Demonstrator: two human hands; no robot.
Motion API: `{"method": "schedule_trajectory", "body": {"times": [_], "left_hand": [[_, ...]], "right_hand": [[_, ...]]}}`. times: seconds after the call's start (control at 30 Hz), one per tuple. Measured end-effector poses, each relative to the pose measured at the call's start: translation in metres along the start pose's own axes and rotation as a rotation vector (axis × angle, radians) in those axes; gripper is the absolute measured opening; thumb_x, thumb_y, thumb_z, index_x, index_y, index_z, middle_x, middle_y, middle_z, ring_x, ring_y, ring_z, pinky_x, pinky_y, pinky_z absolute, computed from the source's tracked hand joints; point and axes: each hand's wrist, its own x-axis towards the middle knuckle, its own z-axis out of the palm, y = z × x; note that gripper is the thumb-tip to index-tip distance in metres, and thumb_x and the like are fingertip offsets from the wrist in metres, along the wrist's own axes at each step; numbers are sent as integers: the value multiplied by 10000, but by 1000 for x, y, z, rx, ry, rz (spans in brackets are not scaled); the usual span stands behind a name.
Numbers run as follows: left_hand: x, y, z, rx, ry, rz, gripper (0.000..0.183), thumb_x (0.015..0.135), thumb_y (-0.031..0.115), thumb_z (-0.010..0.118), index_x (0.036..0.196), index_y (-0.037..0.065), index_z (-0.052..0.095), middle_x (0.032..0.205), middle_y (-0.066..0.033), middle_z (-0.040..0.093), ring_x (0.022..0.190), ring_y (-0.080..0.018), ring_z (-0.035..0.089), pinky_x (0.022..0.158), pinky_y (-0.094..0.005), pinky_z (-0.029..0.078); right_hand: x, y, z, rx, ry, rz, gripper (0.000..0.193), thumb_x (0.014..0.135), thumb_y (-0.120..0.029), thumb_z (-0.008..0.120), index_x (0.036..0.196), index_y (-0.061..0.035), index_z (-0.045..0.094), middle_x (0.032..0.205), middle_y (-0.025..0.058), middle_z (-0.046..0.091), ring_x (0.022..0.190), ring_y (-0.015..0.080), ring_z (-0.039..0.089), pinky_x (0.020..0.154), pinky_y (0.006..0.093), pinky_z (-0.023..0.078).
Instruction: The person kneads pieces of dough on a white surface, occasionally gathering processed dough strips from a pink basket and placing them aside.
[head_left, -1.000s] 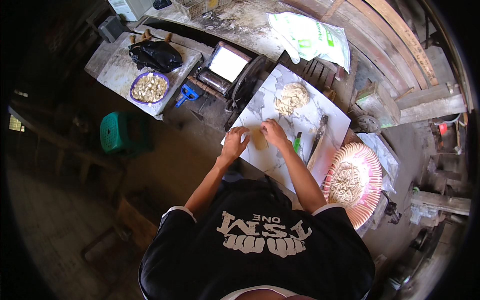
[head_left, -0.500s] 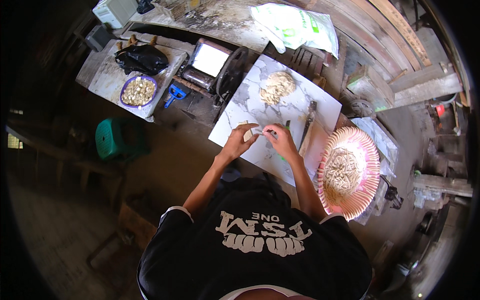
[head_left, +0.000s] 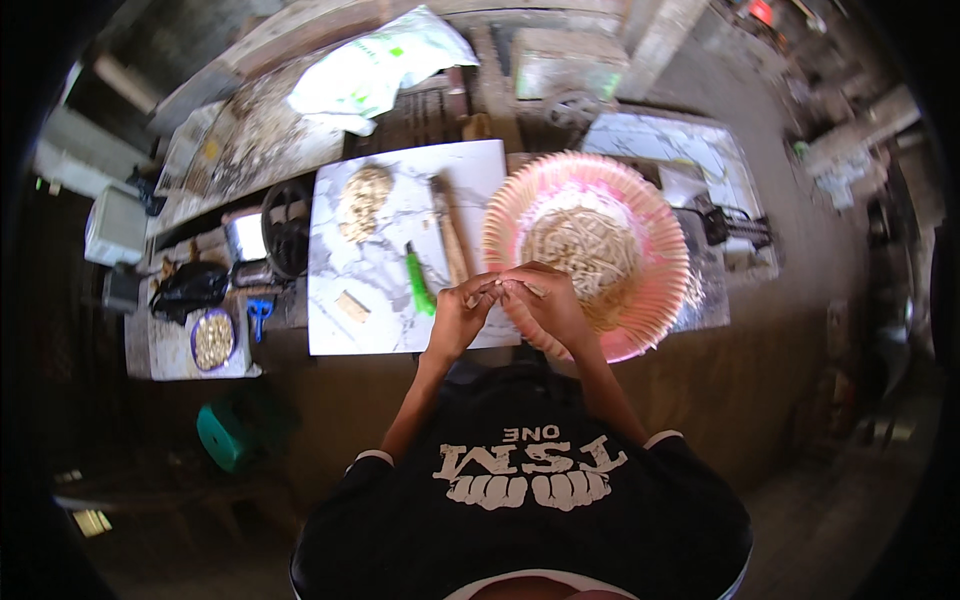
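My left hand (head_left: 463,318) and my right hand (head_left: 548,303) meet at the fingertips, both pinching a thin strip of pale dough (head_left: 537,291). The fingers hide much of it. Below them are the right edge of a white marble-patterned board (head_left: 385,335) and the near left rim of a pink ribbed basin (head_left: 660,325). Many pale dough strips (head_left: 585,245) dusted with white powder lie inside the basin. A lump of dough (head_left: 366,203), a small flat dough piece (head_left: 351,306), a green-handled knife (head_left: 418,283) and a long wooden-handled tool (head_left: 450,230) rest on the board.
Left of the board stands a hand-cranked roller machine (head_left: 285,230). Farther left are a purple-rimmed bowl (head_left: 213,338) of pale pieces, a black plastic bag (head_left: 190,288) and a blue tool (head_left: 260,317). A green stool (head_left: 222,436) stands below. A white sack (head_left: 380,70) lies behind the board.
My view has turned right, so the board now appears farther left. My hands have moved from over the board to the basin's near left rim and come together at the fingertips.
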Motion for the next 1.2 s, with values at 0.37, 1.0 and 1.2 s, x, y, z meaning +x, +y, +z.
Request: {"method": "schedule_trajectory", "body": {"times": [0.37,1.0,1.2], "left_hand": [[18,-2,36,-18,42,118,176,796,54,558,954,-20,584,896,-133,623,805,-180,604,708,-268,462],[4,4,53,-446,85,-8,246,804,44,575,1034,-22,519,939,-97,602,856,-148,578,742,-256,457],[-7,-18,31,-146,327,-46,250,843,128,539,1053,-7,523,973,-103,600,891,-156,565,759,-280,433]], "right_hand": [[-42,18,-65,-489,239,175,77,737,-109,589,776,-45,604,717,103,574,719,287,543,645,373,422],[-38,26,-34,79,-63,271,221,766,-161,610,921,-6,584,718,127,578,606,197,543,585,302,435],[-18,24,-29,-213,-137,205,175,774,-189,588,868,-41,593,601,134,540,533,256,544,514,340,413]]}}
